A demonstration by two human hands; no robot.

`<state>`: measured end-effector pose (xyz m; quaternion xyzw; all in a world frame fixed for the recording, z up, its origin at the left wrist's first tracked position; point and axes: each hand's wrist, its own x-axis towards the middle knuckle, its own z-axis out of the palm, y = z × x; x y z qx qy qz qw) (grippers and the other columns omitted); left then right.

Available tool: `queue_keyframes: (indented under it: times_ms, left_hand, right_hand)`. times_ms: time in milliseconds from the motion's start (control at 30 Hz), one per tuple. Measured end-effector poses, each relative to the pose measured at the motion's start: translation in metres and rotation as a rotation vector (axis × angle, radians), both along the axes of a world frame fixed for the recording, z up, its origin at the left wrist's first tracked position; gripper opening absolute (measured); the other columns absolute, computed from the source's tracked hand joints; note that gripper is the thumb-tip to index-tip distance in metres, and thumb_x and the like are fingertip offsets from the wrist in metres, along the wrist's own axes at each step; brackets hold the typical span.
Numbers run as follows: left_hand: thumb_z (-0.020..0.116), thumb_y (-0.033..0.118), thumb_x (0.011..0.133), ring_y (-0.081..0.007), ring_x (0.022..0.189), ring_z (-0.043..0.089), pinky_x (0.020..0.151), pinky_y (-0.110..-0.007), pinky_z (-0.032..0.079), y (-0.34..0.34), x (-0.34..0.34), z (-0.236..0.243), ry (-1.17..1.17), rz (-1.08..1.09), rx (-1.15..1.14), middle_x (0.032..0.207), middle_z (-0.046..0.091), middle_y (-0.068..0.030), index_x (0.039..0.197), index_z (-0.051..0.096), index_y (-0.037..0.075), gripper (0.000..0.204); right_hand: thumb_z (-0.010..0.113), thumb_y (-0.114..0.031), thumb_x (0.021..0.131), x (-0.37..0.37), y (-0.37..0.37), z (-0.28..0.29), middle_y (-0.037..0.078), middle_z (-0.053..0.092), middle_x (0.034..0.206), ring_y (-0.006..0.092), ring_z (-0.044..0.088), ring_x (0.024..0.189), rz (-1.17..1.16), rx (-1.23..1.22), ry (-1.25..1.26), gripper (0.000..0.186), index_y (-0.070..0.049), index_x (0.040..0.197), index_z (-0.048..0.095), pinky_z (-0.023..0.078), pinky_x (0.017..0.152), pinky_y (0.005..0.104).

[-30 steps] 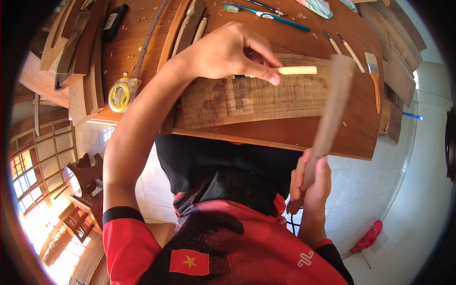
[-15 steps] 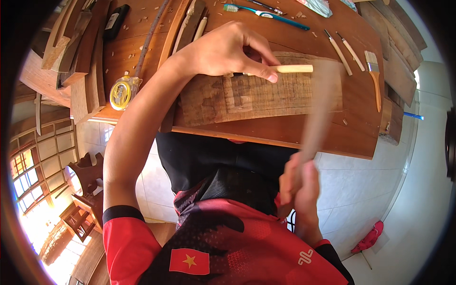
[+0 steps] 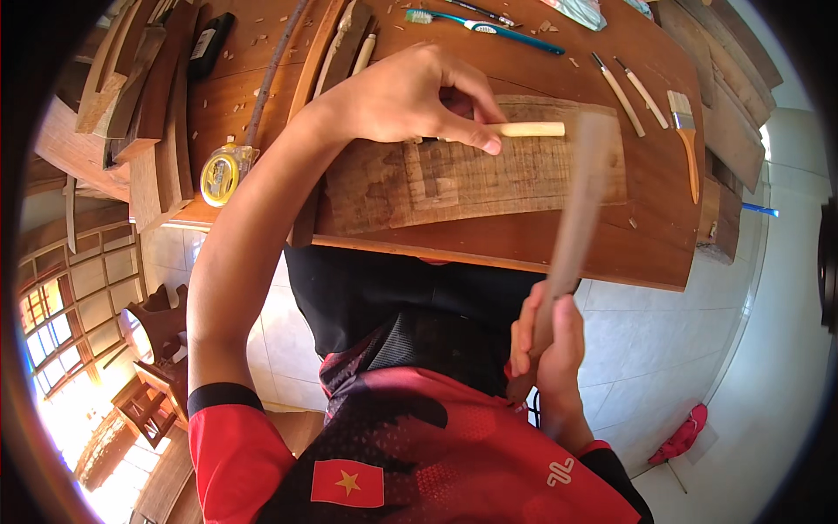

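The left hand grips a pale-handled tool between thumb and fingers. The tool lies crosswise above the wooden board, its handle end pointing right; the hand covers most of its other end, and contact between tip and board cannot be determined. The right hand is closed around the lower part of a wooden bar. The bar slants upward and slightly to the right, its upper part blurred and just beside the handle end, with a narrow gap visible between them.

The board rests flat on the desk, near its front edge. To the right of the board, two thin tools, a first carving tool and a second carving tool, lie beside a flat paintbrush. A toothbrush lies at the rear. A yellow tape measure stands near the left forearm.
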<state>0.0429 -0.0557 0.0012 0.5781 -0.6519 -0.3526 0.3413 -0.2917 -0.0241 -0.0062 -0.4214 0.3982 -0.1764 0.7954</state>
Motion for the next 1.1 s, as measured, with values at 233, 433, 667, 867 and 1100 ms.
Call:
queue_keyframes:
  times_ms: [233,433,667,867,1100]
  left_hand:
    - [0.085,0.031,0.084,-0.0089,0.07,0.055,0.062,-0.027,0.043,0.0,0.001,0.003,-0.015,-0.012,0.013,0.082,0.072,0.0013,0.096,0.081,0.007,0.027]
    - [0.085,0.03,0.083,-0.0096,0.07,0.056,0.063,-0.028,0.043,0.001,0.002,0.006,-0.046,-0.007,0.058,0.081,0.072,0.001,0.097,0.081,0.007,0.027]
    - [0.085,0.031,0.083,-0.0093,0.07,0.056,0.064,-0.028,0.044,0.002,0.002,0.006,-0.039,-0.007,0.055,0.081,0.072,0.001,0.097,0.08,0.006,0.029]
    - [0.086,0.03,0.083,-0.0091,0.071,0.056,0.065,-0.028,0.044,0.003,0.002,0.011,-0.052,-0.007,0.08,0.081,0.072,0.0009,0.096,0.08,0.006,0.028]
    - [0.086,0.03,0.083,-0.0107,0.076,0.059,0.071,-0.029,0.048,0.005,0.005,0.015,-0.062,-0.018,0.078,0.083,0.072,-0.0002,0.095,0.08,0.006,0.027]
  right_hand:
    - [0.032,-0.044,0.11,0.005,0.001,0.003,0.007,0.046,0.057,0.0147,0.043,0.036,-0.094,-0.005,-0.009,0.044,-0.003,0.106,0.048,0.038,0.035,0.027]
    - [0.031,-0.041,0.111,0.007,0.0,0.001,0.007,0.046,0.059,0.0141,0.043,0.037,-0.045,-0.006,-0.005,0.042,-0.003,0.105,0.047,0.038,0.036,0.027]
    - [0.032,-0.042,0.111,-0.001,-0.009,0.004,0.007,0.047,0.059,0.0138,0.043,0.037,-0.126,-0.015,-0.067,0.043,-0.003,0.105,0.048,0.036,0.035,0.0265]
    - [0.032,-0.042,0.111,-0.006,-0.014,0.006,0.006,0.046,0.059,0.0137,0.042,0.036,-0.14,-0.036,-0.047,0.043,-0.003,0.106,0.049,0.036,0.035,0.0261]
    - [0.034,-0.04,0.111,-0.003,-0.015,0.006,0.007,0.047,0.059,0.0143,0.043,0.037,-0.119,-0.026,-0.057,0.04,-0.003,0.104,0.048,0.036,0.036,0.0257]
